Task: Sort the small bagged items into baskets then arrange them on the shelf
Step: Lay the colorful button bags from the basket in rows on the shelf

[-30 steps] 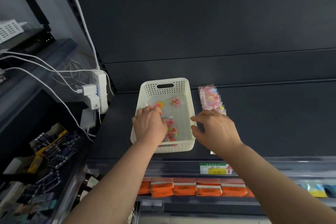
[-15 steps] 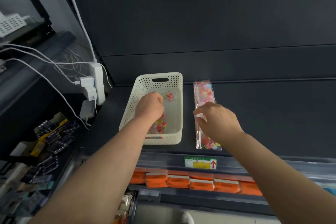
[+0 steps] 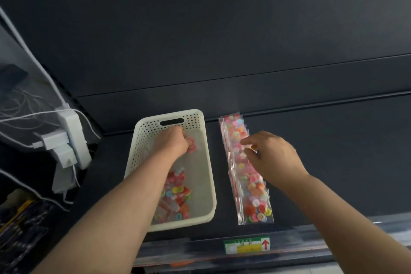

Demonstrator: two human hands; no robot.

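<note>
We gripped a button bag (image 3: 191, 145) in the left hand (image 3: 172, 143) deep in the basket (image 3: 142, 133), likely seating it; right hand (image 3: 273, 155), fingers loose, hovered over the row of bags (image 3: 258, 209) for the next.

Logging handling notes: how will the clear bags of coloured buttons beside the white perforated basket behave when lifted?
The clear bags of coloured buttons probably flop: thin film, loose buttons inside. Glossy film looks slippery, so the overlapped row may slide apart when pushed.

Dark grey back panel (image 3: 222, 29) filling the far wall, dark shelf (image 3: 333, 162) below it, white power strip (image 3: 74, 131) with plugged adapters and trailing white cables (image 3: 26, 115) at left, green-and-yellow price label (image 3: 246, 244) on the near shelf edge, dim even light
</note>
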